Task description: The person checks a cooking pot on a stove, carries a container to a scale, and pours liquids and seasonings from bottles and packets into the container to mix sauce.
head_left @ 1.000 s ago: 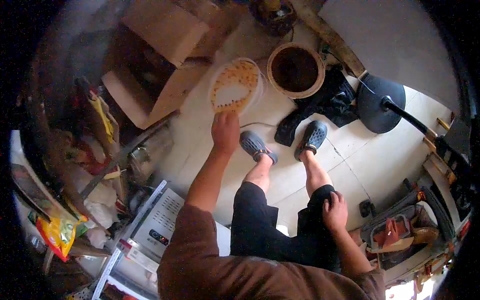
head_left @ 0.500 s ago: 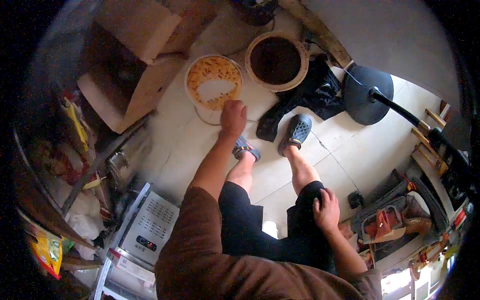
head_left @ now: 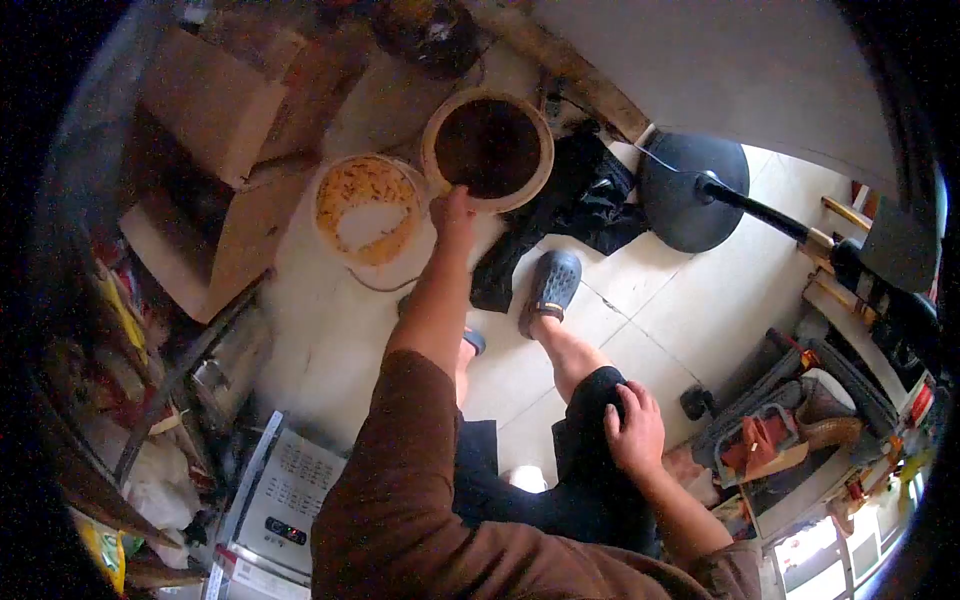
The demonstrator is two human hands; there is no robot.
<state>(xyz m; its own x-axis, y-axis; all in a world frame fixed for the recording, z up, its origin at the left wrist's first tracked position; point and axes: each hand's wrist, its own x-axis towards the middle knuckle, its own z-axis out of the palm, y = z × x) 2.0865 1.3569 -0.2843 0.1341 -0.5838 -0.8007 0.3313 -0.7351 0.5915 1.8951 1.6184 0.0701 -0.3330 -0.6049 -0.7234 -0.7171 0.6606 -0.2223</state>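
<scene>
- Many brown bits (head_left: 362, 186) remain in the tub (head_left: 370, 230) around its bare middle, left of the bucket (head_left: 545, 155).
- Left hand (head_left: 455, 212) at the bucket's near rim, curled; cannot tell whether it grips anything.
- Right hand (head_left: 637, 432) loosely open, seemingly empty, on the knee (head_left: 590, 398).

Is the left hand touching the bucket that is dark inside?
Cannot tell: the head view shows the left hand overlapping the bucket, hiding any gap.

my left fingers (head_left: 455, 203) blurred at bucket rim (head_left: 546, 160), hold unclear, bucket contents (head_left: 487, 145) unreadable, left shoe (head_left: 475, 342) mostly behind forearm (head_left: 440, 290)
</scene>
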